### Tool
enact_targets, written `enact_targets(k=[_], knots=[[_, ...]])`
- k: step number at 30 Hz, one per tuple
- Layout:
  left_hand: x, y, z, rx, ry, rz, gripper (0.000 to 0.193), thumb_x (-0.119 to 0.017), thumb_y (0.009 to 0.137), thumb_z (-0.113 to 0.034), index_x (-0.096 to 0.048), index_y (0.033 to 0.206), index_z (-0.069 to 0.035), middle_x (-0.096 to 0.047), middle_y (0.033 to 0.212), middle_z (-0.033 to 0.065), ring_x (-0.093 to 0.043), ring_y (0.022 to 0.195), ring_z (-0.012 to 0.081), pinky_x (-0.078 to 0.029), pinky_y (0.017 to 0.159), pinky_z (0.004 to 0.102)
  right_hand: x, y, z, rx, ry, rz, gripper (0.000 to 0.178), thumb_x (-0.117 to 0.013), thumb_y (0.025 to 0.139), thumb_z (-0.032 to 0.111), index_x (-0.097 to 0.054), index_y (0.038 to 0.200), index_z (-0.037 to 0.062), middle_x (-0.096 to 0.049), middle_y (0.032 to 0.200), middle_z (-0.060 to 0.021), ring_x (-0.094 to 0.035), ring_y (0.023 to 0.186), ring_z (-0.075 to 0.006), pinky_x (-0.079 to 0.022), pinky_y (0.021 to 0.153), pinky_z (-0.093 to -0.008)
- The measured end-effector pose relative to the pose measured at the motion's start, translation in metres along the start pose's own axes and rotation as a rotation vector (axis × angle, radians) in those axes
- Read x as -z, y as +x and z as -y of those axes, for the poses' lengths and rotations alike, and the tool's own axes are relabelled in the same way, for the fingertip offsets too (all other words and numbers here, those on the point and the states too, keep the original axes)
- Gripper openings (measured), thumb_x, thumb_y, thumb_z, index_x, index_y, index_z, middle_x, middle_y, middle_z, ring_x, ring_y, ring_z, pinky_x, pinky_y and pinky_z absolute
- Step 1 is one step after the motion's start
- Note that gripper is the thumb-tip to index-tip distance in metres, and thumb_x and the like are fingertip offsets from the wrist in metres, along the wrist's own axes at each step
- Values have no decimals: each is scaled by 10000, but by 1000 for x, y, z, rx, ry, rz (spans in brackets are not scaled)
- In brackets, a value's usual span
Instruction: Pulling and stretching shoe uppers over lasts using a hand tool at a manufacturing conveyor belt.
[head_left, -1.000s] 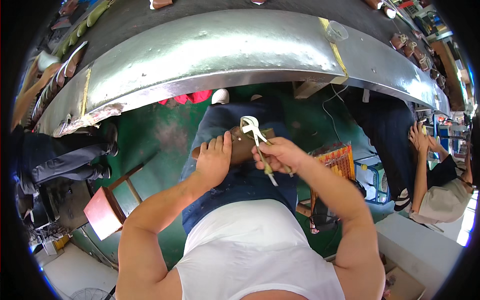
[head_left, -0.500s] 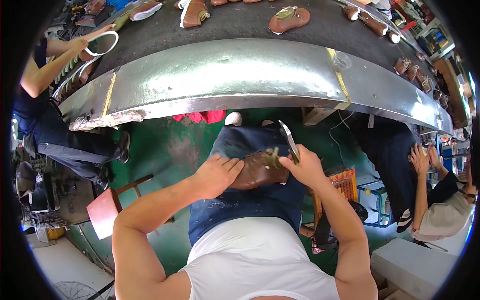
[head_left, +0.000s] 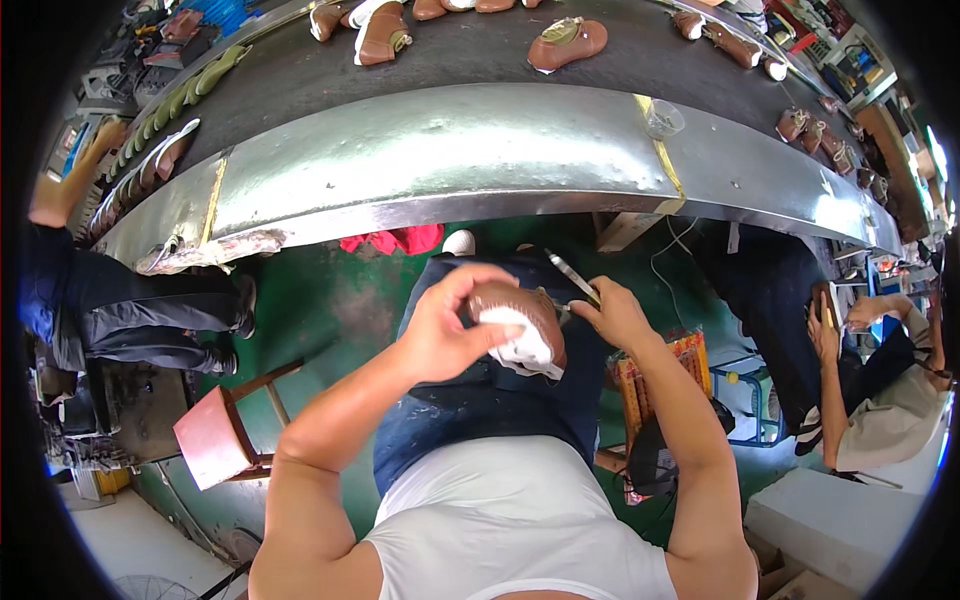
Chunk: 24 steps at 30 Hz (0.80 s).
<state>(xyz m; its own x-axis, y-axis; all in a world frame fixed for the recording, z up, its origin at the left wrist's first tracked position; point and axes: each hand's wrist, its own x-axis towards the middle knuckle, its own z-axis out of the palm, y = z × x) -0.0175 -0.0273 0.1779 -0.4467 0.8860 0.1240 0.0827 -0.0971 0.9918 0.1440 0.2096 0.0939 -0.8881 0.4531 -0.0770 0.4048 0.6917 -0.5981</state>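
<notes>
Over my lap is a brown shoe upper (head_left: 541,312), tipped so that its white underside shows. My left hand (head_left: 445,322) is closed on its left end, the thumb over the white part. My right hand (head_left: 613,316) grips a slim metal hand tool (head_left: 572,275), which points up and to the left. I cannot make out its exact kind. The thumb of that hand is close to the lace side of the shoe, and whether it touches is unclear.
A conveyor with a metal edge (head_left: 420,150) crosses ahead, carrying brown shoes (head_left: 567,45) and green pieces (head_left: 200,85). A co-worker (head_left: 100,290) stands at left; another (head_left: 885,390) works at right. A stool (head_left: 215,432) stands left, a red-orange rack (head_left: 665,375) right.
My left hand has lifted and turned the shoe, bringing its white underside into view. The tool in my right hand has tilted further left. The left co-worker's arm has drawn back from the conveyor.
</notes>
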Motion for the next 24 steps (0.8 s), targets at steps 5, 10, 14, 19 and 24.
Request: enact_targets(k=[5, 10, 14, 19, 24], knots=[[-10, 47, 43, 100, 149, -190, 477, -753, 862, -215, -537, 1219, 17, -661, 1059, 117, -636, 979, 179, -518, 856, 306, -17, -31, -33, -288, 856, 162, 396, -699, 891, 244, -573, 1164, -13, -659, 894, -82, -620, 767, -168, -491, 690, -305], [-26, 34, 159, 452, 319, 119, 862, -854, 700, -286, -444, 1375, 57, -608, 1189, 255, -613, 1114, 314, -486, 960, 378, -11, -69, -6, -532, 982, 193, 324, -653, 915, 215, -577, 1149, 3, -642, 865, -31, -597, 755, -118, -481, 672, -286], [-26, -7, 124, 458, 624, 190, 948, -786, 760, -292, -291, 1505, 22, -495, 1382, 290, -511, 1280, 378, -405, 1075, 373, -15, -89, -5, -297, 537, 299, 219, -622, 920, 212, -603, 1038, 28, -629, 806, -88, -615, 749, -185, -485, 682, -338], [-28, -18, 121, 266, 611, 8, 484, -628, 899, -184, -546, 1316, 46, -623, 1212, 255, -604, 1136, 386, -478, 981, 402, -2, -87, 24, -136, 439, 462, 185, -603, 916, 188, -563, 993, 25, -579, 763, -131, -564, 702, -249, -464, 675, -381], [-39, -20, 120, 212, 715, -105, 207, -597, 914, -153, -652, 1004, 25, -677, 903, 222, -654, 822, 415, -528, 750, 472, -5, -80, 24, -157, 418, 530, 200, -601, 909, 166, -551, 1016, 4, -566, 763, -168, -573, 719, -287, -478, 701, -407]])
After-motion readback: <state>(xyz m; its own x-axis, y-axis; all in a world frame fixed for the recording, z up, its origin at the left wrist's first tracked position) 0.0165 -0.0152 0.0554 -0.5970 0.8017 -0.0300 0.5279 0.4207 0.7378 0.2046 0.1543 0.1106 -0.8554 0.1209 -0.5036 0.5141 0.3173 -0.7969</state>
